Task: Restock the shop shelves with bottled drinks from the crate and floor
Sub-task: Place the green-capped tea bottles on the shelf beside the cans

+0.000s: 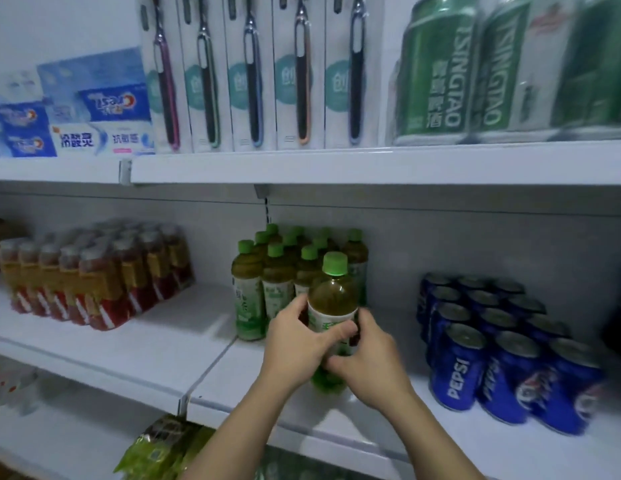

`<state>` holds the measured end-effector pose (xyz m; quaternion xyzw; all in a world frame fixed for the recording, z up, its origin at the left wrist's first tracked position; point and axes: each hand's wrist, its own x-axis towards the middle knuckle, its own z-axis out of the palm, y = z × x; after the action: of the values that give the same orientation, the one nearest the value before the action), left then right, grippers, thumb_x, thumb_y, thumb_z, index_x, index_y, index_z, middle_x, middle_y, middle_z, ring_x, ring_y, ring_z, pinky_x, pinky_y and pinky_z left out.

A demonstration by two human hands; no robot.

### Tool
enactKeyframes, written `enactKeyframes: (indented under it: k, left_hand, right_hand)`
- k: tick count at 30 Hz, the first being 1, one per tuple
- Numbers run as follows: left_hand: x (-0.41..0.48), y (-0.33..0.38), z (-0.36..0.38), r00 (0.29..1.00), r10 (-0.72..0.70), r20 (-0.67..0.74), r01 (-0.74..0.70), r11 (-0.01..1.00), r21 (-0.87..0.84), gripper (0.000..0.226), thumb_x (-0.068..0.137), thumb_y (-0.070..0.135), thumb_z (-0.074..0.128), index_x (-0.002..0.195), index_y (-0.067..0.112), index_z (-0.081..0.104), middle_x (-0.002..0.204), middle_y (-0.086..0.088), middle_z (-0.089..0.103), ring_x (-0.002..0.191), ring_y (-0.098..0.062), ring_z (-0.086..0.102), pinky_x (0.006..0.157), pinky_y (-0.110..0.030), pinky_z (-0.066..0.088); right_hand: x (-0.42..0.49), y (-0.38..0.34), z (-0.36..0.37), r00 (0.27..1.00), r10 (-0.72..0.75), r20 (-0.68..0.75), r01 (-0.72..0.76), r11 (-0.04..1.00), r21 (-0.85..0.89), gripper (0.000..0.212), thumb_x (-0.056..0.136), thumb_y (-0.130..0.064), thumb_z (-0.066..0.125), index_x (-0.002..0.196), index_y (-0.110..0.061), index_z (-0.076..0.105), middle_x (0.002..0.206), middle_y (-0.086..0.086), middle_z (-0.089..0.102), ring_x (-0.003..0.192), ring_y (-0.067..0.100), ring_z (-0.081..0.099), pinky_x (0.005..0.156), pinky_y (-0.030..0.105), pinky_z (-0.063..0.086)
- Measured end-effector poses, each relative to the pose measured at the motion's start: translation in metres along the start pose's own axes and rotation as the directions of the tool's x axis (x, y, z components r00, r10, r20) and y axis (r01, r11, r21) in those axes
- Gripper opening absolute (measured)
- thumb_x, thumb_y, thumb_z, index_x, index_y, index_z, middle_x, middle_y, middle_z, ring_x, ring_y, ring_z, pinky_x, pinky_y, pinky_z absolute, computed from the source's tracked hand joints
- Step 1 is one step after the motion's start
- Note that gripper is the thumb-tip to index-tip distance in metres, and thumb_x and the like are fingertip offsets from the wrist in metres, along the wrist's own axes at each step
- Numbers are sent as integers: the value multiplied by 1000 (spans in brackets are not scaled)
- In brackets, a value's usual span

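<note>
A green-capped bottle of green tea stands upright on the middle white shelf, in front of a cluster of several matching bottles. My left hand grips its label from the left, thumb across the front. My right hand wraps around its lower body from the right. The bottle's base is partly hidden by my fingers.
Blue Pepsi cans stand to the right on the same shelf, and a shrink-wrapped pack of red-labelled bottles to the left. The upper shelf holds toothpaste boxes, toothbrush packs and green beer cans. Green packets lie below.
</note>
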<state>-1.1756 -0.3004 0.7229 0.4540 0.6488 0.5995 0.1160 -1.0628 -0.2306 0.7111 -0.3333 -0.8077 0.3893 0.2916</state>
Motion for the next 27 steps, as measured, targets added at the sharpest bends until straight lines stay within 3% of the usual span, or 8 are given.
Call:
enactKeyframes:
  k: [2, 5, 10, 12, 15, 19, 24, 27]
  left_hand:
    - [12, -11, 19, 999, -34, 9, 34, 999, -7, 45, 67, 30, 87, 106, 30, 65, 97, 17, 72, 91, 7, 65, 77, -12, 51]
    - [28, -33, 45, 998, -68, -7, 68, 998, 7, 52, 71, 42, 81, 118, 33, 60, 107, 13, 71, 100, -3, 66, 88, -27, 54]
    - [36, -57, 79, 990, -81, -113, 83, 996, 11, 62, 89, 41, 65, 145, 29, 40, 128, 9, 60, 118, -8, 56, 99, -30, 48]
    - [40, -64, 88, 986, -79, -146, 86, 995, 41, 60, 95, 36, 57, 149, 30, 32, 141, 6, 51, 127, -11, 50, 105, -30, 44]
    - [43, -77, 98, 974, -116, -195, 130, 990, 60, 48, 102, 28, 44, 149, 27, 34, 147, 5, 45, 135, -13, 41, 102, -16, 32]
    - [32, -92, 102, 978, -119, -172, 148, 975, 165, 48, 103, 19, 42, 149, 26, 34, 139, 11, 50, 122, -2, 46, 91, -3, 31]
    - [33, -101, 101, 971, -152, -184, 176, 976, 125, 56, 93, 17, 49, 136, 50, 36, 130, 6, 63, 116, -13, 59, 99, -31, 49]
    - [32, -104, 101, 965, -153, -212, 179, 978, 104, 53, 89, 19, 49, 126, 56, 40, 121, 5, 67, 110, -14, 62, 95, -33, 51]
  right_hand:
    - [17, 16, -3, 998, 58, -28, -58, 998, 3, 49, 72, -17, 78, 111, -31, 52, 100, -11, 63, 91, 10, 62, 78, 33, 56]
    - [43, 35, -1, 988, 137, -68, -129, 985, 116, 39, 82, -11, 67, 114, -28, 52, 95, -10, 61, 83, 9, 59, 66, 21, 48]
    - [92, 58, 6, 955, 206, -215, -175, 973, 151, 7, 93, -33, 55, 94, -32, 48, 98, -5, 60, 94, 18, 61, 83, 33, 52]
    - [107, 63, 13, 950, 204, -236, -171, 974, 150, 14, 94, -37, 53, 104, -27, 51, 106, -3, 61, 101, 20, 61, 89, 36, 51]
    - [130, 67, 27, 953, 183, -240, -151, 978, 145, 44, 83, -30, 65, 124, -23, 51, 124, 3, 61, 116, 26, 58, 97, 41, 48]
    - [150, 72, 34, 950, 170, -261, -145, 983, 113, 57, 78, -28, 70, 130, -24, 47, 129, 4, 59, 121, 28, 55, 97, 38, 48]
    - [157, 80, 34, 953, 156, -261, -156, 987, 21, 61, 82, -22, 69, 136, -13, 41, 135, 12, 53, 123, 32, 53, 94, 39, 47]
    - [158, 83, 36, 955, 167, -244, -158, 986, 54, 62, 79, -21, 71, 133, -14, 41, 134, 13, 54, 121, 33, 55, 94, 43, 50]
